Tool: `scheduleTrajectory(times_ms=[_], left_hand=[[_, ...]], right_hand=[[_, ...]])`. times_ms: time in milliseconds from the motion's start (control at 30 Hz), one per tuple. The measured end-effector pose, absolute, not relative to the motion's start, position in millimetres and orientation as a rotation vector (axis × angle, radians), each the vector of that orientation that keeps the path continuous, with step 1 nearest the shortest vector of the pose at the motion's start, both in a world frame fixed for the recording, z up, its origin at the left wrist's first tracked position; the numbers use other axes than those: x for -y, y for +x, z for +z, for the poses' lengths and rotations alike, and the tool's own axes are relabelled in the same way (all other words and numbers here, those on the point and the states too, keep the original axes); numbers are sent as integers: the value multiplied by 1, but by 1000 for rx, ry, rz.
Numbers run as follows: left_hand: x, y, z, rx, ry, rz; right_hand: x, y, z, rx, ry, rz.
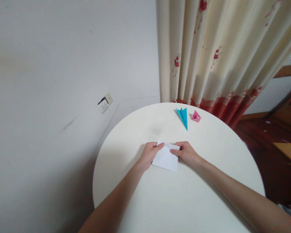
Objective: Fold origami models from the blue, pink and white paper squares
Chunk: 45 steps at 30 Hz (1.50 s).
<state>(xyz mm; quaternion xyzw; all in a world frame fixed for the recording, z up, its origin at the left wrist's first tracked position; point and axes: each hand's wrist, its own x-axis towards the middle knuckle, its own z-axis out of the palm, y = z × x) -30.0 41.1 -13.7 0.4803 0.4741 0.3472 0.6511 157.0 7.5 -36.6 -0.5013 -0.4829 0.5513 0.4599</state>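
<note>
Both hands on one white paper sheet (166,157), lying flat on the round white tabletop (208,181), between the two hands. Left hand (150,154) pinches the sheet's far left corner, fingers narrow and curled over the edge. Right hand (186,152) grips the far right edge, thumb on top, fingers closed on the paper. A flap along the far edge looks partly raised between the fingertips; exact crease line hard to read, white on white.

Beyond the right hand, well apart from it: a blue folded paper piece (183,117) and just beside that a small pink folded piece (196,116), both near the tabletop's far rim by the curtain (220,55).

Risks, as judged:
- The near half of the sheet is unpinned; a pull from either hand could slide or skew the paper, giving a crooked fold.
- Uneven pinch between the hands could wrinkle or tear the corner.
- A forward sweep of the right hand could knock the finished pieces toward the rim.
</note>
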Motion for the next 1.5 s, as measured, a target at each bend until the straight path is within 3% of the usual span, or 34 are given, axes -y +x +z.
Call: scheduleTrajectory(times_ms=[267, 467, 733, 1067, 1500], left_hand=[[-50, -33, -8, -1019, 976, 1073], [-43, -34, -9, -972, 1121, 717], [-44, -34, -13, -1032, 1129, 720], [-45, -32, -20, -1042, 1092, 783], [-44, -29, -19, -1028, 1082, 857]], right_hand=[[-7, 160, -33, 1146, -1239, 1364], [-8, 160, -30, 1092, -1225, 1348], [-11, 158, -38, 1041, -1121, 1388], [-15, 172, -30, 1139, -1249, 794], [-12, 166, -28, 1153, -1271, 893]])
